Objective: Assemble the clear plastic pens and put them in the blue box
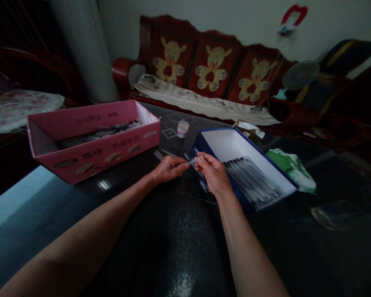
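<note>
Nearest: both bare forearms reach in over a dark, glossy table [179, 231], sheen strongest between them. Left hand [168, 168] closed, thumb and fingers pinching one end of a thin pale piece [192, 161]; right hand [215, 173] grips the other end, fingertips bent round it. The piece sits just above the table, between the two boxes (fingers cover part of it, so its full shape cannot be told).

Under and beside the hands: loose pale sticks [158, 155] on the tabletop, some just beyond the left hand, others below the right.

Right of the right hand, near it: a blue box [243, 194], white inside, with a row of slender, dark-ended pieces [253, 179] laid side by side. Left, well apart from the left hand: a pink box [123, 144], printed with biscuits and lettering, holding a jumble of dark and pale thin items [111, 131].

Past the hands, between the boxes: a small white tub [182, 129], upright, pink print. Beyond the blue box, a green-and-white packet [292, 169].

Farthest: a red wooden sofa [191, 53] bearing animal-patterned backs; a fan [301, 75] at right.
</note>
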A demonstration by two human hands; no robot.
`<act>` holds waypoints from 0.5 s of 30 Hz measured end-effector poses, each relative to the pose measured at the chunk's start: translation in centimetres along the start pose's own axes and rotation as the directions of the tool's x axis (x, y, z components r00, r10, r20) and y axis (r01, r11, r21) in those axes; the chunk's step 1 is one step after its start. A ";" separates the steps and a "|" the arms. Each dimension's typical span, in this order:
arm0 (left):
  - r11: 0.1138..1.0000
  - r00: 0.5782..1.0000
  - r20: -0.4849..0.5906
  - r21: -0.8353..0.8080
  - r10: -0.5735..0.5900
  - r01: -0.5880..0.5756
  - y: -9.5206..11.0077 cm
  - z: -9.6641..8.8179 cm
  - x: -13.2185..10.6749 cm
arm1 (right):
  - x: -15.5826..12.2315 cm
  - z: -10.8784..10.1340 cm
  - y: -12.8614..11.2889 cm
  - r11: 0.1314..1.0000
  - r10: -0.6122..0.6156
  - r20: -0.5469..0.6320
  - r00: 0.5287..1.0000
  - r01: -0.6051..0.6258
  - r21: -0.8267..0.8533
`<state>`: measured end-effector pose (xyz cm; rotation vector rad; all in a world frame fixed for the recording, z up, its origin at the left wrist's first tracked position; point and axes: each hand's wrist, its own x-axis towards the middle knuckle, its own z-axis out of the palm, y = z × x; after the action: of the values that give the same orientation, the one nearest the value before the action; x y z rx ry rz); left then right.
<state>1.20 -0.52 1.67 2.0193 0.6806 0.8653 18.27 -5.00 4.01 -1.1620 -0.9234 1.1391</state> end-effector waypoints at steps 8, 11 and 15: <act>0.955 0.977 -0.128 0.264 0.171 -0.133 0.2 0.5 -0.2 | -0.4 0.8 -0.4 0.999 0.015 -0.049 0.999 -0.013 0.035; 0.907 0.962 -0.143 0.388 0.232 -0.161 0.4 0.6 -0.3 | -0.6 1.0 -0.5 0.998 0.025 -0.068 0.997 -0.021 0.060; 0.833 0.951 -0.157 0.533 0.266 -0.146 0.4 0.8 -0.5 | -0.8 1.5 -0.4 0.994 0.047 -0.084 0.995 -0.039 0.098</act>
<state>1.53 -1.41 1.49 2.5380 0.9072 1.1452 16.78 -5.49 4.73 -1.1478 -0.7724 1.1473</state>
